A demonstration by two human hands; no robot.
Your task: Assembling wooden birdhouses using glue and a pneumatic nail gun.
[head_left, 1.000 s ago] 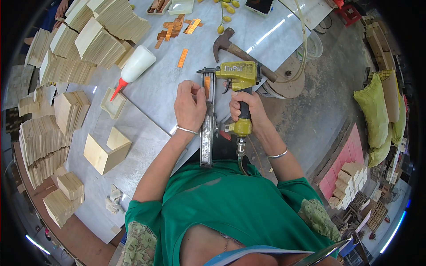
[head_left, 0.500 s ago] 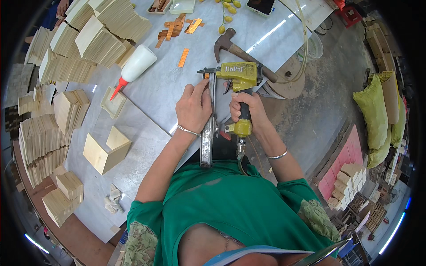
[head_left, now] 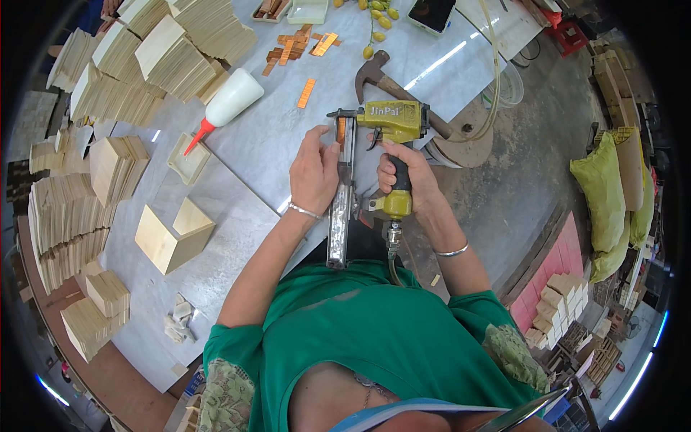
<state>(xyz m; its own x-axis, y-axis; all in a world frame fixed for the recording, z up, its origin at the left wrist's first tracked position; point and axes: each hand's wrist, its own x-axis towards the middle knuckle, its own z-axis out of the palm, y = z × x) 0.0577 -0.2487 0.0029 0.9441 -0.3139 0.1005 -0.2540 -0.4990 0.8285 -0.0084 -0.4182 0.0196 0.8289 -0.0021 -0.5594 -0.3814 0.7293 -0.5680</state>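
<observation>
My right hand [head_left: 408,175] is wrapped round the black grip of an olive-yellow pneumatic nail gun [head_left: 389,119], held upright over the table's near edge. An air hose fitting joins the bottom of its handle. Its long metal magazine [head_left: 340,223] points toward my body, with a copper-coloured nail strip [head_left: 341,129] showing near the nose. Beside the magazine is my left hand [head_left: 313,173], fingers loosely bent and apart, nothing visible in them; whether it touches the metal is unclear. A claw hammer [head_left: 392,85] lies just beyond the gun.
A white glue bottle [head_left: 234,99] with a red nozzle rests by a small tray [head_left: 188,158]. Loose nail strips [head_left: 291,45] lie farther back. An open wooden frame [head_left: 173,239] and stacked wooden pieces [head_left: 54,230] occupy the left. A phone [head_left: 430,14] lies at the back.
My left fingers have drawn back from the nail strip, which now shows more fully in the magazine. The nail gun remains in my right hand; the view has shifted slightly.
</observation>
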